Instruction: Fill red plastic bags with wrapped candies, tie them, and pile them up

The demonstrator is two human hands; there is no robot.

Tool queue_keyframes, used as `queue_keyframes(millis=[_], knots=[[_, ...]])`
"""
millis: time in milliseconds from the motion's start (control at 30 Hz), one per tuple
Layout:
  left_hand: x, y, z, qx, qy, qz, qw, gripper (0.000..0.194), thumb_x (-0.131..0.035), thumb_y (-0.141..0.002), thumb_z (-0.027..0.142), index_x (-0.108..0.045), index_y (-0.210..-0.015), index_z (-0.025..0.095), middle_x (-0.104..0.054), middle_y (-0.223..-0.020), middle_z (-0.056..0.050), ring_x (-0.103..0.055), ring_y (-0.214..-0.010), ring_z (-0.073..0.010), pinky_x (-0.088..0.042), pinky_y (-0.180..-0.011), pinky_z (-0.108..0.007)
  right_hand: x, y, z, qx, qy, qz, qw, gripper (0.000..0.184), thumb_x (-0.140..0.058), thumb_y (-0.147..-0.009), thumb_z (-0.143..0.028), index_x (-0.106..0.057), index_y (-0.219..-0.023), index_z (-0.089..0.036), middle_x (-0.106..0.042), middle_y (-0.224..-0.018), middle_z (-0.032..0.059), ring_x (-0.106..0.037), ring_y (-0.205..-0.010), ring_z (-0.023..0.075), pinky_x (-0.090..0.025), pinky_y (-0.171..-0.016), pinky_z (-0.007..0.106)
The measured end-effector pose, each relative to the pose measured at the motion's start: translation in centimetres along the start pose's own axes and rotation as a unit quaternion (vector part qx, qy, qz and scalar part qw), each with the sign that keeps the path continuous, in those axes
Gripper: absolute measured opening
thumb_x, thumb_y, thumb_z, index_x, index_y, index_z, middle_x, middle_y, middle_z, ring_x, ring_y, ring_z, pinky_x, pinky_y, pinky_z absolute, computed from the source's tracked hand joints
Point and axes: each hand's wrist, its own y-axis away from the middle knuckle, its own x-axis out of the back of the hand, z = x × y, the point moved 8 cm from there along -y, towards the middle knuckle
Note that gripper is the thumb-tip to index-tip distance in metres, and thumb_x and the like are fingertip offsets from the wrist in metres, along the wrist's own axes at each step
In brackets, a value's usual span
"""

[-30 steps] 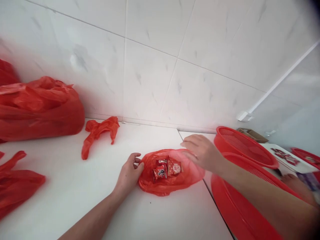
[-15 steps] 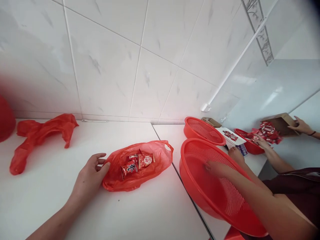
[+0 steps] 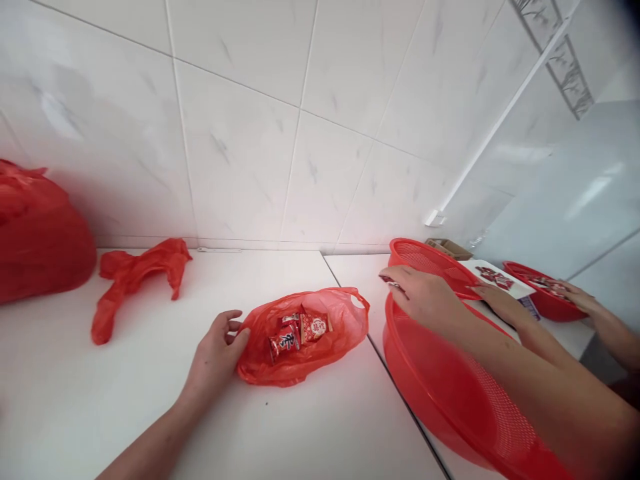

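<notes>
A red plastic bag (image 3: 345, 333) lies spread wide on the white table, with several small red snack packets (image 3: 286, 341) inside. At its left end, my left hand (image 3: 220, 347) has thumb and curled fingers at the edge, closed on it. My right hand (image 3: 423, 293) reaches in from the right, above the rim of a large red mesh basket (image 3: 430, 407). Between its fingertips is a small red wrapped snack packet (image 3: 394, 285), mostly covered by the hand.
A crumpled red bag (image 3: 135, 273) and a full red bag (image 3: 45, 247) stand at left. Behind the near basket are a second red basket (image 3: 430, 260) and a white tray (image 3: 487, 277) with packets. Another person's hand (image 3: 583, 303) is at a far red basket (image 3: 543, 303). Another hand (image 3: 500, 303) is nearby.
My right hand has come up out of the near basket with a packet, toward the bag. My view has turned left. The co-worker's tilted cardboard box is out of sight.
</notes>
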Motion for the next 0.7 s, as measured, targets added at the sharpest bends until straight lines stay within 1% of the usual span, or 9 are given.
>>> queue_keyframes(millis=[67, 133, 200, 267, 300, 367, 500, 600, 700], knots=[[0.1, 0.1, 0.0, 0.001, 0.009, 0.002, 1.0, 0.042, -0.048, -0.081, 0.049, -0.048, -0.114, 0.023, -0.061, -0.098, -0.005, -0.063, -0.076, -0.0199, -0.052, -0.061, -0.031, -0.1, -1.6, -5.5, 0.069, -0.012, -0.019, 0.997, 0.025, -0.042, -0.089, -0.013, -0.059, -0.105, -0.023, -0.066, -0.095, 0.0044, -0.061, -0.078, 0.0158, -0.043, -0.064, 0.027], [0.2, 0.2, -0.1, 0.002, 0.021, 0.004, 1.0, 0.042, -0.049, -0.08, 0.049, -0.048, -0.113, 0.023, -0.062, -0.097, -0.005, -0.063, -0.074, -0.0199, -0.052, -0.06, -0.031, -1.2, -2.4, -10.2, 0.154, -0.016, -0.053, 0.987, 0.029, -0.042, -0.086, -0.007, -0.058, -0.105, -0.023, -0.065, -0.089, 0.0031, -0.06, -0.074, 0.015, -0.038, -0.059, 0.027], [0.2, 0.3, -0.1, 0.001, 0.034, 0.003, 0.999, 0.043, -0.05, -0.079, 0.049, -0.049, -0.112, 0.023, -0.062, -0.097, -0.005, -0.063, -0.073, -0.0201, -0.052, -0.06, -0.032, -3.3, -2.8, -13.3, 0.208, -0.013, -0.097, 0.973, 0.027, -0.044, -0.083, -0.006, -0.057, -0.101, -0.022, -0.063, -0.083, 0.0014, -0.057, -0.07, 0.0143, -0.034, -0.055, 0.027], [0.3, 0.4, -0.1, 0.001, 0.042, 0.001, 0.999, 0.044, -0.051, -0.078, 0.049, -0.05, -0.113, 0.022, -0.063, -0.096, -0.006, -0.063, -0.073, -0.0204, -0.052, -0.059, -0.032, -5.7, -3.1, -14.6, 0.228, -0.017, -0.132, 0.965, 0.017, -0.051, -0.083, -0.013, -0.056, -0.097, -0.021, -0.062, -0.083, 0.0008, -0.056, -0.068, 0.0144, -0.032, -0.053, 0.027], [0.3, 0.4, -0.1, 0.0, 0.043, -0.001, 0.999, 0.044, -0.051, -0.078, 0.049, -0.05, -0.113, 0.022, -0.063, -0.096, -0.006, -0.063, -0.074, -0.0204, -0.052, -0.059, -0.032, -6.6, -3.2, -14.8, 0.228, -0.021, -0.143, 0.963, 0.014, -0.055, -0.083, -0.02, -0.056, -0.096, -0.021, -0.062, -0.084, 0.0008, -0.056, -0.068, 0.0147, -0.032, -0.053, 0.027], [0.2, 0.4, -0.1, 0.0, 0.044, -0.006, 0.999, 0.044, -0.05, -0.079, 0.049, -0.049, -0.113, 0.023, -0.063, -0.097, -0.006, -0.063, -0.074, -0.0201, -0.052, -0.06, -0.032, -7.5, -3.6, -14.3, 0.214, -0.025, -0.15, 0.965, 0.016, -0.059, -0.082, -0.031, -0.057, -0.095, -0.021, -0.062, -0.087, 0.0017, -0.057, -0.07, 0.0157, -0.034, -0.054, 0.027], [-0.1, 0.2, -0.1, -0.005, 0.036, -0.01, 0.999, 0.041, -0.048, -0.08, 0.048, -0.049, -0.113, 0.024, -0.063, -0.097, -0.004, -0.062, -0.074, -0.0184, -0.051, -0.062, -0.031, -6.3, -4.1, -11.1, 0.134, 0.024, -0.122, 0.983, 0.011, -0.054, -0.086, -0.029, -0.059, -0.09, -0.02, -0.062, -0.087, 0.0058, -0.059, -0.076, 0.0194, -0.038, -0.06, 0.029], [-0.1, 0.2, 0.1, -0.009, 0.032, -0.013, 0.999, 0.042, -0.048, -0.08, 0.049, -0.048, -0.114, 0.023, -0.062, -0.097, -0.004, -0.061, -0.074, -0.0181, -0.051, -0.064, -0.032, -5.7, -4.0, -7.7, 0.038, 0.068, -0.144, 0.987, 0.021, -0.053, -0.087, -0.036, -0.062, -0.087, -0.017, -0.064, -0.085, 0.0112, -0.061, -0.078, 0.0242, -0.041, -0.064, 0.033], [0.6, 0.7, 1.0, -0.029, 0.013, 0.004, 0.999, 0.046, -0.049, -0.08, 0.052, -0.047, -0.116, 0.023, -0.06, -0.108, -0.007, -0.062, -0.079, -0.0193, -0.052, -0.067, -0.033, -6.4, -3.3, -5.1, -0.034, 0.07, -0.191, 0.978, 0.035, -0.053, -0.084, -0.048, -0.064, -0.075, -0.016, -0.064, -0.075, 0.0141, -0.063, -0.074, 0.0269, -0.043, -0.063, 0.035]])
